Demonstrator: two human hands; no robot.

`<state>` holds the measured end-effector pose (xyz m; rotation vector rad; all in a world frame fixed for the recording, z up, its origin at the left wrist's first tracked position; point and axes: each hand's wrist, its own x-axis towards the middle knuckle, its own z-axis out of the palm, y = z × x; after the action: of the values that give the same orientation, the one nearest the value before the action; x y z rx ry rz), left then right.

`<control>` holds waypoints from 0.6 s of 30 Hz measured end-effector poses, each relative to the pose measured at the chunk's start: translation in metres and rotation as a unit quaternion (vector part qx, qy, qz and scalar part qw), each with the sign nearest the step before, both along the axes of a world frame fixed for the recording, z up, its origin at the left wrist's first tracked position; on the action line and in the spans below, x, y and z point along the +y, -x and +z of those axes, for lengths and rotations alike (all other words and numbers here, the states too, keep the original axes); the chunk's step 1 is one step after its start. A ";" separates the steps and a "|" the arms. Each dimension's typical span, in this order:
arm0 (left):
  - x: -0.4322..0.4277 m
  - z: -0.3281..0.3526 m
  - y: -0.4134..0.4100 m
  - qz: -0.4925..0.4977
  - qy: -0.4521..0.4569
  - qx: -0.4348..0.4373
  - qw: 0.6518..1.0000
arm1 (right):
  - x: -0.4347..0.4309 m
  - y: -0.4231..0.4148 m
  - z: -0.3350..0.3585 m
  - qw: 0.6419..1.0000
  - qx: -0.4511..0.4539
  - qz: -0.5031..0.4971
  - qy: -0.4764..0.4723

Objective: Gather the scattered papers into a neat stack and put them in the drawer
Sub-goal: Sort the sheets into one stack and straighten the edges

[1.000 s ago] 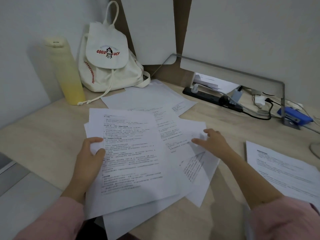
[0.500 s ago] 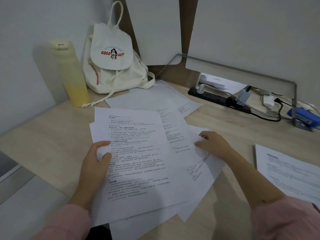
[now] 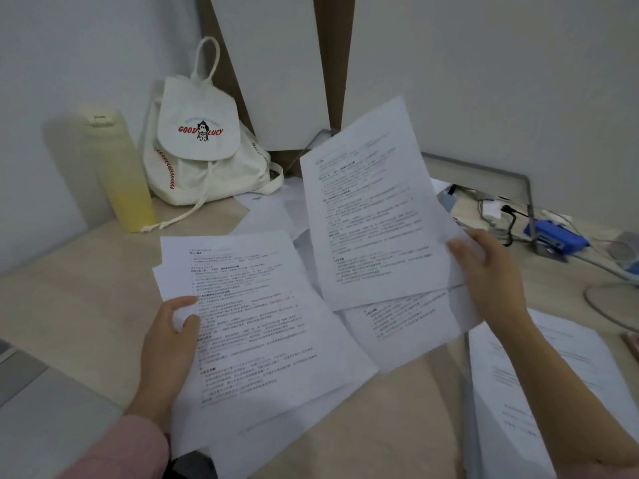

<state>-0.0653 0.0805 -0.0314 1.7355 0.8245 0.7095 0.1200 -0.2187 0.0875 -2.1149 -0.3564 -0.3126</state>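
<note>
Our left hand point(image 3: 169, 344) grips a sheaf of papers point(image 3: 256, 326) while our right hand point(image 3: 491, 271) pinches a lifted sheet point(image 3: 373, 216) above the tabletop point(image 3: 69, 299).

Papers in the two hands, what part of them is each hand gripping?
Left hand pinches the left edge of the lower sheets; right hand holds the raised sheets by their lower right edge.

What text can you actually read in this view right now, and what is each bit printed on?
"GOOD LUCY": red letters on the flap of the white bag, either side of a small cartoon figure.
Sheet in the right hand, the raised paper: printed lines, too blurred to read.
Sheets in the left hand, the lower papers: too small and blurred.
Yellow bottle: no text visible.
</note>
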 end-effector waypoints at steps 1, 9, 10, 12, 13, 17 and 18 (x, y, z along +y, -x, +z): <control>-0.001 0.001 0.001 -0.003 0.003 0.000 1.000 | -0.001 0.002 0.007 1.000 -0.017 -0.008 -0.017; -0.002 0.008 0.005 -0.027 0.057 0.002 0.998 | -0.008 0.006 0.019 0.953 0.143 0.015 -0.267; -0.001 0.009 0.006 -0.029 0.066 0.002 0.997 | -0.007 0.006 0.013 0.943 0.182 0.027 -0.276; 0.000 0.010 0.006 -0.037 0.076 -0.004 0.996 | -0.002 0.009 -0.002 0.931 0.243 0.039 -0.271; 0.000 0.011 0.006 -0.042 0.083 -0.009 0.996 | 0.001 0.012 -0.011 0.926 0.268 0.041 -0.263; -0.001 0.017 0.004 -0.069 0.165 -0.024 0.984 | 0.021 0.033 -0.048 0.915 0.351 0.076 -0.181; -0.001 0.019 0.003 -0.071 0.177 -0.021 0.981 | 0.027 0.039 -0.057 0.917 0.359 0.088 -0.146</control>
<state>-0.0688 0.0792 -0.0127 1.4362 0.7395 0.4683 0.0809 -0.1914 0.0309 -1.7381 -0.0517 0.4899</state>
